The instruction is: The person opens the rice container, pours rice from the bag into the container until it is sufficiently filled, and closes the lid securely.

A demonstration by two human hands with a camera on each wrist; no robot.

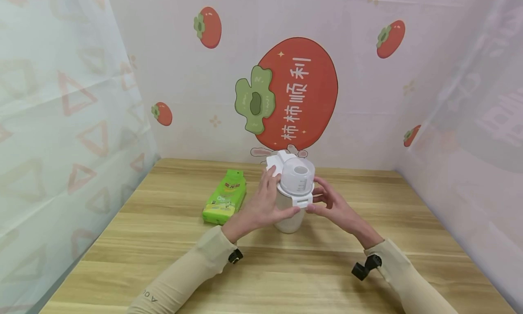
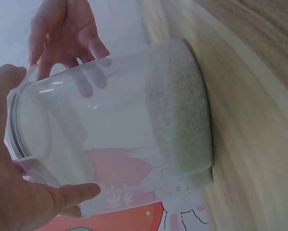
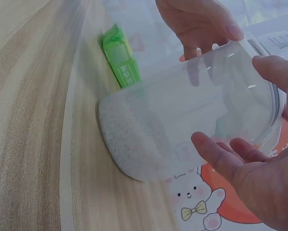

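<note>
A clear storage container (image 1: 289, 221) with a white lid (image 1: 286, 190) stands upright on the table. Under a transparent domed cap (image 1: 298, 175) on the lid is a measuring scale. Pale rice-like grains (image 3: 127, 137) fill the container's lower part, as both wrist views show. My left hand (image 1: 261, 205) grips the lid from the left, its thumb by the front clasp (image 1: 302, 200). From the right, my right hand (image 1: 337, 208) holds the lid's edge, thumb at the same clasp and fingers partly hidden behind the container.
Left of the container lies a green printed package (image 1: 226, 198), close to my left forearm. The wooden table (image 1: 163, 250) meets a patterned cloth backdrop (image 1: 184, 77) at the back, with cloth walls on both sides.
</note>
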